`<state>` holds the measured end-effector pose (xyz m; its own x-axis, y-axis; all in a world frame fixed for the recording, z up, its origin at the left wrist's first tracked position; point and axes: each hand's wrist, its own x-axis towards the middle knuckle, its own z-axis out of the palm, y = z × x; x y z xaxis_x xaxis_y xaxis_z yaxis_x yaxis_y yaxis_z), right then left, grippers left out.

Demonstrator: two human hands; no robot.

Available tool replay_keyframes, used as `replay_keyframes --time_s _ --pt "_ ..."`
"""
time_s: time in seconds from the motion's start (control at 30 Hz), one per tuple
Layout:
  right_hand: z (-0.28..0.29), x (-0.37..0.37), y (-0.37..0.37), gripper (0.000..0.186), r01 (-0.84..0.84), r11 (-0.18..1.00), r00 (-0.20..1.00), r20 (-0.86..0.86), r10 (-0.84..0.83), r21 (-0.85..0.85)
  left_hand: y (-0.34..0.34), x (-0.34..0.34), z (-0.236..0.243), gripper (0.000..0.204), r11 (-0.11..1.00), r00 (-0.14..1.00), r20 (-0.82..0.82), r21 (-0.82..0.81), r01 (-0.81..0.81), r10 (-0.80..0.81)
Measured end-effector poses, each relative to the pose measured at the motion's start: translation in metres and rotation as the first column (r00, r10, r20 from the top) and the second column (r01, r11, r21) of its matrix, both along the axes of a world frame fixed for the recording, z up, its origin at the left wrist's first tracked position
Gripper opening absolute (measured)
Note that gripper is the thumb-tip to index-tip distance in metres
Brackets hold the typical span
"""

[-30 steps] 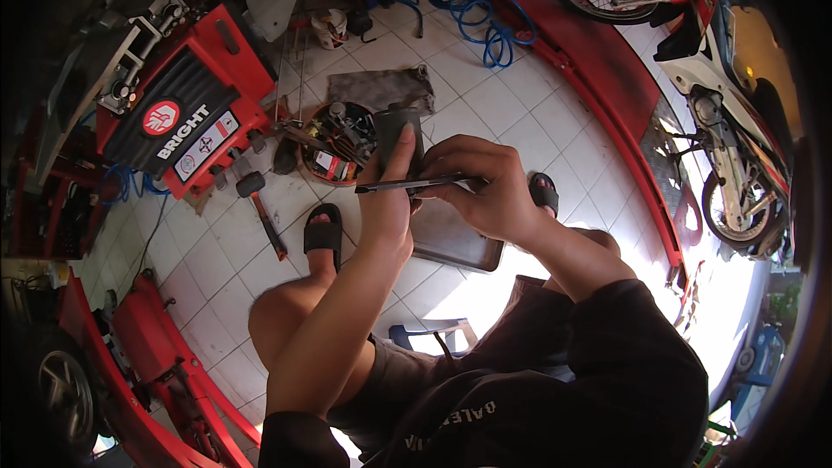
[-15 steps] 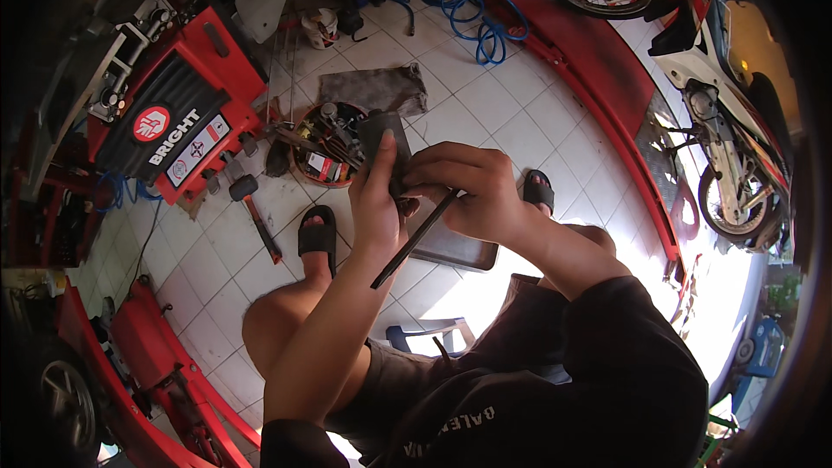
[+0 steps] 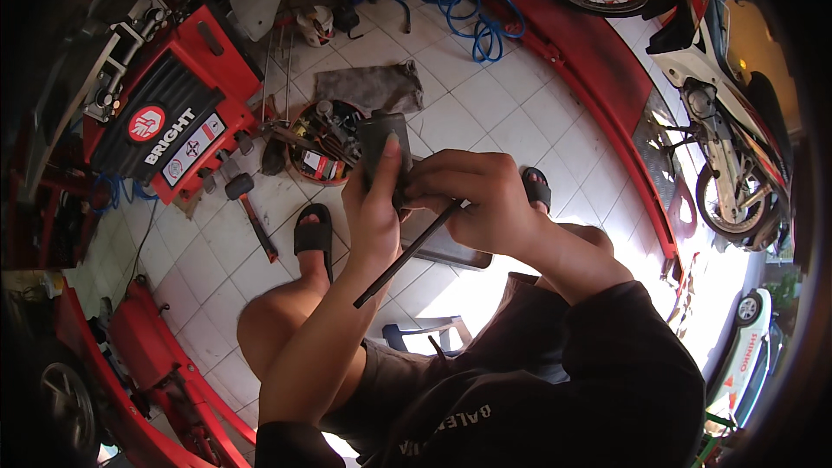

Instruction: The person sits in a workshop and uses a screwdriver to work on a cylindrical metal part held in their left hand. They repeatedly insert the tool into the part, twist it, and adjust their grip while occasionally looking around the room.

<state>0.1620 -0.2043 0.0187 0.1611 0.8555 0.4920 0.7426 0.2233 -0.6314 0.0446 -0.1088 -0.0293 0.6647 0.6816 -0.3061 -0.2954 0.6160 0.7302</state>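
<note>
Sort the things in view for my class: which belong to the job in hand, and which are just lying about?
In the job:
thin black rod, right grip
dark rectangular block, left grip

Apparently just lying about:
mallet
grey rag
shallow tray, perhaps in use

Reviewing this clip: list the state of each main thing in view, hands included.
Left hand: closed around the dark block
Dark block: held off the floor
Right hand: fingers curled, holding the dark rod
Dark rod: slanting, one end free
Mallet: lying on the floor
Round container: uncovered, holding items
Grey cloth: spread on the floor
Blue hose: loosely coiled
Tray: partly hidden
</note>
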Motion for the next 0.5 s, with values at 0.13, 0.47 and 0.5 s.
replay_keyframes --time_s 0.13,0.47,0.5 --pt "0.004 0.002 0.002 0.021 -0.010 0.998 0.994 0.110 0.003 0.060 -0.002 0.006 0.015 0.033 0.994 0.994 -0.044 -0.025 -0.103 0.102" --pt "0.001 0.012 -0.003 0.025 -0.089 0.983 0.904 0.427 0.013 0.160 0.000 0.000 0.009 0.037 0.999 0.999 -0.049 0.032 -0.016 0.017" --pt "0.000 0.012 -0.004 0.026 -0.092 0.982 0.890 0.455 0.008 0.163 0.000 -0.001 0.008 0.037 1.000 0.999 -0.048 0.019 -0.004 0.005"
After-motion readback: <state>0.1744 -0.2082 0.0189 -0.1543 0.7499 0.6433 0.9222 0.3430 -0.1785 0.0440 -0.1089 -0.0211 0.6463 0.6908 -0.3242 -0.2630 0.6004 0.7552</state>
